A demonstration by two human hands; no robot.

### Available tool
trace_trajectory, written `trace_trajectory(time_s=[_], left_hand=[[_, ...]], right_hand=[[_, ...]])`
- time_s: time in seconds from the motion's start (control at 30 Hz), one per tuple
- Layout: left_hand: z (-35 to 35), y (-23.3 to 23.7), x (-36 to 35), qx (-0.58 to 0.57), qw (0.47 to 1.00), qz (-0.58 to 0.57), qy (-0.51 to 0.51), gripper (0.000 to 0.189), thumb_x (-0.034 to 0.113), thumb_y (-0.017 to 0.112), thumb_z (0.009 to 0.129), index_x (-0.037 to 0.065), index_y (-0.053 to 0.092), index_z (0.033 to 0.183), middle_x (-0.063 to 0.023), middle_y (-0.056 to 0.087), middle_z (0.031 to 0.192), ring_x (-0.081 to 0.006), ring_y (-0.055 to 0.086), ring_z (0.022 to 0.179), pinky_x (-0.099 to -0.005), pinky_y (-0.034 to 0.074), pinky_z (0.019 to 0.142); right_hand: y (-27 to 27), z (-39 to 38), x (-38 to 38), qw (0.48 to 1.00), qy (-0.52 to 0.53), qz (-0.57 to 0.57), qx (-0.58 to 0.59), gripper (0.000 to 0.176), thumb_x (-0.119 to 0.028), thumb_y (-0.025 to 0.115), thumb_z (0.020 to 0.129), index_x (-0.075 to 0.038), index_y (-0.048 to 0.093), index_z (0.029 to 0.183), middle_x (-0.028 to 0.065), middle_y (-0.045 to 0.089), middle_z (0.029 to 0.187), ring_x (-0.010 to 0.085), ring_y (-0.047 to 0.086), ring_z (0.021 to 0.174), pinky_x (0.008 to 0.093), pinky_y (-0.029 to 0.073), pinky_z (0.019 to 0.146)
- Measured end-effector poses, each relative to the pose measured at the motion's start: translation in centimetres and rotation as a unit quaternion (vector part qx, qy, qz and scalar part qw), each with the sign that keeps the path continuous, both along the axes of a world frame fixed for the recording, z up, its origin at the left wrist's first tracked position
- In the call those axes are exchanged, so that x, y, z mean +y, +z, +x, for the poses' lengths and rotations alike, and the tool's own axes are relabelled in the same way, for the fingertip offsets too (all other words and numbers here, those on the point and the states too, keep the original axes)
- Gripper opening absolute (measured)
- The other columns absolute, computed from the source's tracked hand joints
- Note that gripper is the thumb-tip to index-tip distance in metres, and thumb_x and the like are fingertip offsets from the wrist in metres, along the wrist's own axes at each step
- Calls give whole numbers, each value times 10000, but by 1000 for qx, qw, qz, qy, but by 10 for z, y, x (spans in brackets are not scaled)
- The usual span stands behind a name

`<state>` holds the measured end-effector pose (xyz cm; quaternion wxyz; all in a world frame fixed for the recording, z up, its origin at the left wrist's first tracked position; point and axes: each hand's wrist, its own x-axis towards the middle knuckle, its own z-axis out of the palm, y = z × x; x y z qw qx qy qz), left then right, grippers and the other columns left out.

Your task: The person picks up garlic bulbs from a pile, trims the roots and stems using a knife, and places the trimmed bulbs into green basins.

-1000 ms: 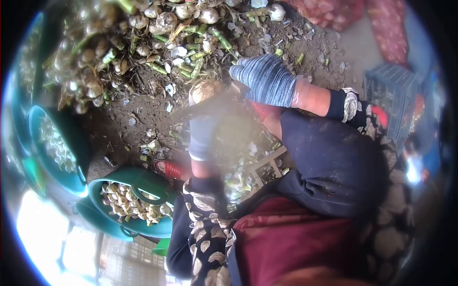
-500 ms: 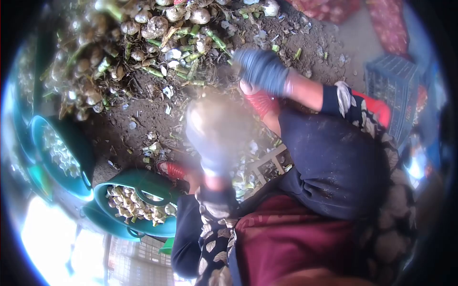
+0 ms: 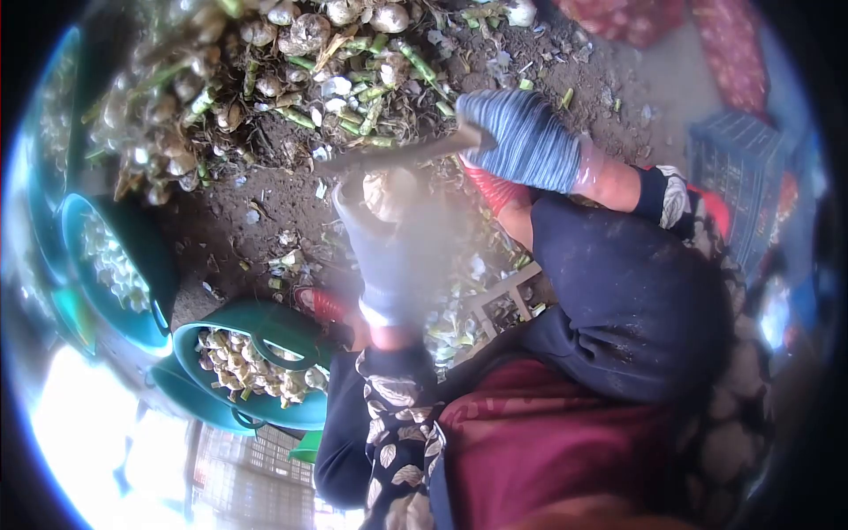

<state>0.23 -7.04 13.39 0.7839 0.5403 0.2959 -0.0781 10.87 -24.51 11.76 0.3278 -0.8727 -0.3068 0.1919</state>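
My left hand (image 3: 380,238), in a pale glove, is wrapped round a whitish garlic bulb (image 3: 389,194) low over the ground; the glove is partly blurred. My right hand (image 3: 521,141), in a blue-grey striped glove, grips a tool with a long, dull blade (image 3: 397,157). The blade reaches left from that fist and lies just above the bulb; whether they touch I cannot tell. Above both hands is a heap of garlic bulbs (image 3: 309,35) with roots and cut green stems.
Green tubs hold garlic, one (image 3: 256,362) at lower left, another (image 3: 115,265) farther left. A slatted crate (image 3: 503,296) stands between my legs. A blue crate (image 3: 733,177) and red mesh sacks (image 3: 627,18) are at right. Red shoes show on the soil.
The blade, hardly visible before, now shows over the bulb. The bulb in my left hand is clearer. My right hand sits slightly farther right, and the whole view has shifted a little.
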Motion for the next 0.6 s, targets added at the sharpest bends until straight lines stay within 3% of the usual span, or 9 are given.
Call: trace_trajectory(time_s=[0.03,0.17,0.47,0.6], left_hand=[[2,0,1,0,1000,-17,-24,652,312,759,704,27,435,1193,-74,512,1120,-185,523,987,-322,403,898],[-5,-19,9,-33,978,146,-144,531,242,745,729,0,509,1138,-92,555,1077,-178,535,952,-326,414,877],[0,-20,1,-94,969,218,-72,603,175,782,665,4,455,1142,-82,549,1048,-159,540,929,-294,435,850],[1,-18,-4,-101,957,263,-66,641,145,799,637,6,431,1143,-78,547,1036,-151,542,919,-280,445,837]], right_hand=[[4,-3,5,999,22,-16,-25,223,-233,659,734,-61,563,841,86,590,725,248,609,664,373,493,590],[4,-9,18,990,92,-66,-83,233,-180,640,700,-49,562,876,106,594,752,282,613,689,398,493,600],[1,-11,26,985,132,-109,-36,273,-168,619,690,-36,567,923,121,607,799,289,615,708,406,491,618],[-11,-16,20,989,103,-93,-54,249,-178,620,704,-55,563,913,114,606,787,282,615,693,402,487,603]])
